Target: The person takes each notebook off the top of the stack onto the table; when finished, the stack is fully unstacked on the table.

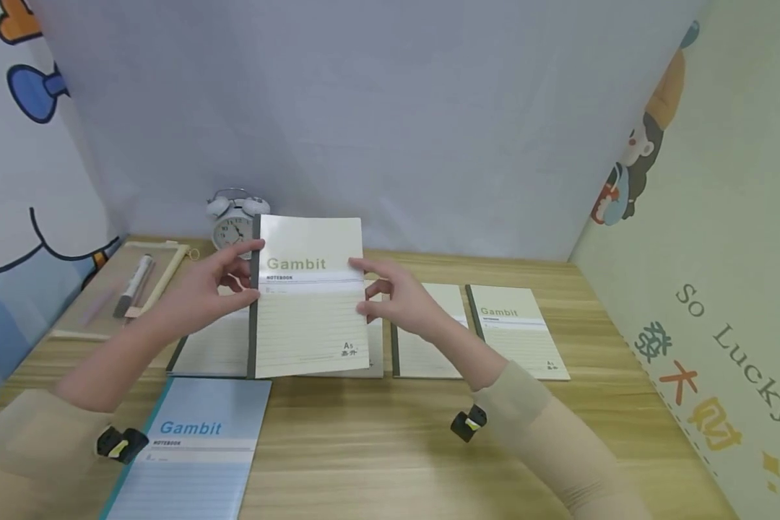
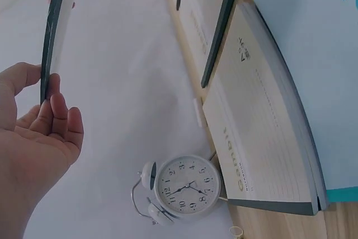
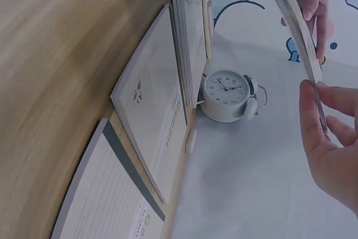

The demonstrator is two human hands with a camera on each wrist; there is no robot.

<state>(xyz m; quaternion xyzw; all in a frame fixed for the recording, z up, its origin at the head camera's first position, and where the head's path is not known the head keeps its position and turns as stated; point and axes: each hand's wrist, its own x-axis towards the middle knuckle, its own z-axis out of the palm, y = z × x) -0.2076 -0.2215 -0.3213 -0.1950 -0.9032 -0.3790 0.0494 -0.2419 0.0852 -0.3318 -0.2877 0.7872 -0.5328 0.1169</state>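
Observation:
Both hands hold a cream Gambit notebook (image 1: 312,310) with a dark spine up above the table, its cover facing the head camera. My left hand (image 1: 195,292) pinches the spine edge between thumb and fingers. On the opposite edge, my right hand (image 1: 399,300) pinches it the same way. The left wrist view shows the raised notebook (image 2: 53,32) edge-on. Behind and below it, more cream notebooks lie in a row, including a left one (image 1: 214,343), partly covered, and a far-right one (image 1: 516,328). A blue Gambit notebook (image 1: 195,455) lies nearer, at the left.
A white twin-bell alarm clock (image 1: 232,224) stands at the back, partly behind the raised notebook. To the left lies a see-through zip pouch (image 1: 104,289) with pens in it. A pale wall (image 1: 364,108) backs the wooden table (image 1: 364,448), and printed panels flank it.

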